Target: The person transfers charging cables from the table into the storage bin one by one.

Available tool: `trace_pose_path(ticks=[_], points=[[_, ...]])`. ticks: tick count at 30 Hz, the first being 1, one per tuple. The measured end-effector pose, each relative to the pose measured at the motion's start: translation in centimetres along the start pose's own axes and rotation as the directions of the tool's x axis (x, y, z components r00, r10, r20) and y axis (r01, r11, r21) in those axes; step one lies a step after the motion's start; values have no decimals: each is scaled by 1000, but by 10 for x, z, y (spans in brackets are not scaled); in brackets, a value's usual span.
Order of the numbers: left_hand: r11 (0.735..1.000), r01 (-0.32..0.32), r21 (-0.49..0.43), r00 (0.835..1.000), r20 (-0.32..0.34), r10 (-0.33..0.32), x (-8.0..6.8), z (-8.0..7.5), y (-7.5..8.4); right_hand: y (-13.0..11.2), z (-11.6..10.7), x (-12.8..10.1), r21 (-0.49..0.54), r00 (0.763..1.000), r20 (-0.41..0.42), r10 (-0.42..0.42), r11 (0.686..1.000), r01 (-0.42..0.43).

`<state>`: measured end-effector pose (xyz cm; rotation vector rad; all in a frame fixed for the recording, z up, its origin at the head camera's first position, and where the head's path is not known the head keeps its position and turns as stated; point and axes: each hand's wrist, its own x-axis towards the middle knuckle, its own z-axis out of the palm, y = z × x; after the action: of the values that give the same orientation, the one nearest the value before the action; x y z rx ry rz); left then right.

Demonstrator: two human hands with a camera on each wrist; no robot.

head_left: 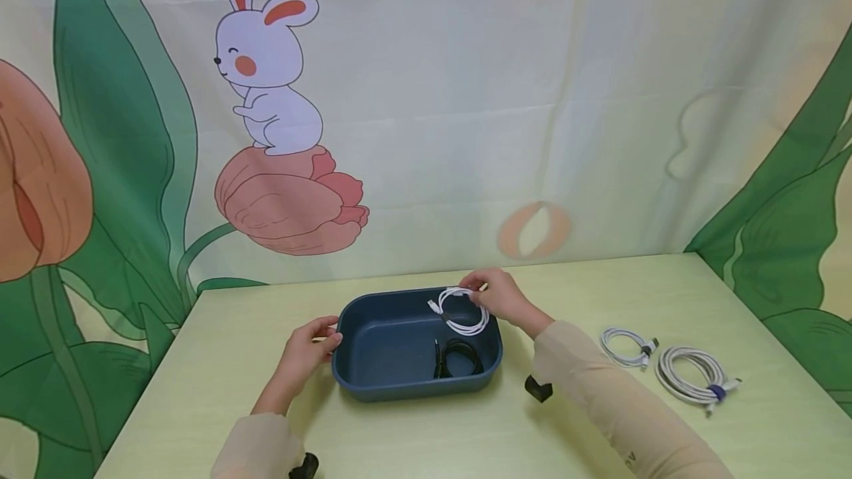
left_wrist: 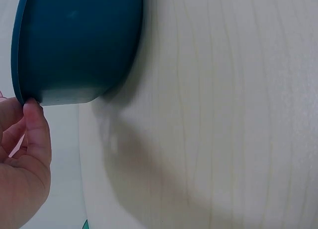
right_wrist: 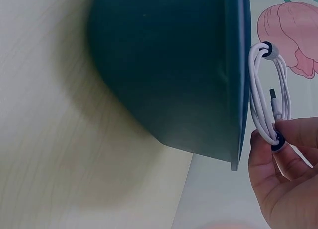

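Note:
A dark blue rectangular bin [head_left: 386, 390] stands on the table, and a coiled black cable [head_left: 461, 358] lies in its right end. My left hand [head_left: 308, 352] pinches the bin's left rim between thumb and fingers; the left wrist view shows the fingertips at that rim [left_wrist: 17, 65]. Over the bin's back right corner, my right hand [head_left: 502, 296] holds a coiled white USB cable [head_left: 466, 330] between thumb and fingers. In the right wrist view this white coil [right_wrist: 256, 90] hangs beside the bin's rim, with dark ties around it and a plug sticking out inside the loop.
To the right of the bin lie a small coiled white cable [head_left: 622, 350] and a thicker coil [head_left: 688, 379] with a purple tie. A printed curtain [head_left: 433, 131] with a rabbit and tulips hangs behind the pale wood-grain table [head_left: 426, 438].

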<state>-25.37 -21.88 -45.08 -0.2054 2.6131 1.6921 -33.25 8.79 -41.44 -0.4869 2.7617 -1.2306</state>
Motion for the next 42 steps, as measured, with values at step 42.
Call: trace_pose_path(ticks=[42], points=[[1000,12,14,1000,-7,-12,2,0,-3,0,16,4,-189,993,-66,-103,978,89]])
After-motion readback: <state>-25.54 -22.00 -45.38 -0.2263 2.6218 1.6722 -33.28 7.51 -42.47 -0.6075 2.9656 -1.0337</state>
